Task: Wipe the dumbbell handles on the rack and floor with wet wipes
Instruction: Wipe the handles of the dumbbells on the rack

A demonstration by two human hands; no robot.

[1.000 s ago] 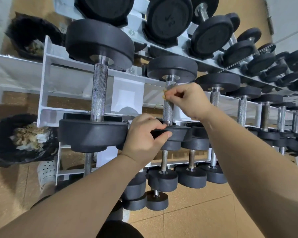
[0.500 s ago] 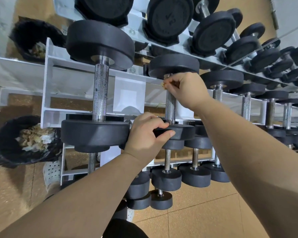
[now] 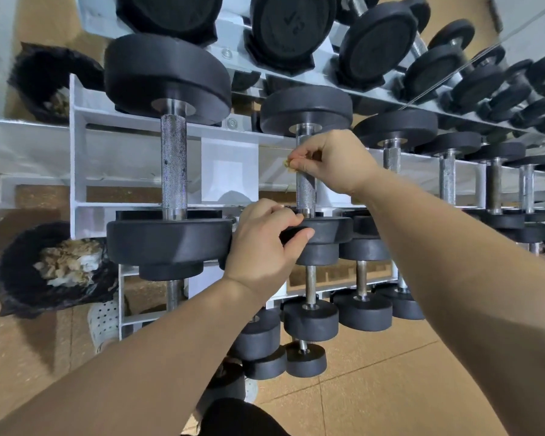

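Observation:
A black dumbbell with a knurled steel handle (image 3: 306, 191) lies on the white rack (image 3: 129, 158), second from the left in the middle row. My left hand (image 3: 266, 243) grips the rim of its near weight (image 3: 328, 229). My right hand (image 3: 331, 160) is wrapped round the upper part of the handle, pinching a small yellowish scrap of wipe (image 3: 287, 164) against the steel. Most of the wipe is hidden inside my fingers. A larger dumbbell (image 3: 173, 165) lies to the left.
More dumbbells fill the rack's upper row and stretch off to the right. Smaller dumbbells (image 3: 310, 320) sit on the lowest tier near the tan floor (image 3: 375, 382). A black bag of used wipes (image 3: 60, 265) stands at the left, its reflection above it in a mirror.
My right hand slid up the handle and then came slightly back down. My left hand kept its grip on the near weight. The view drifted a little.

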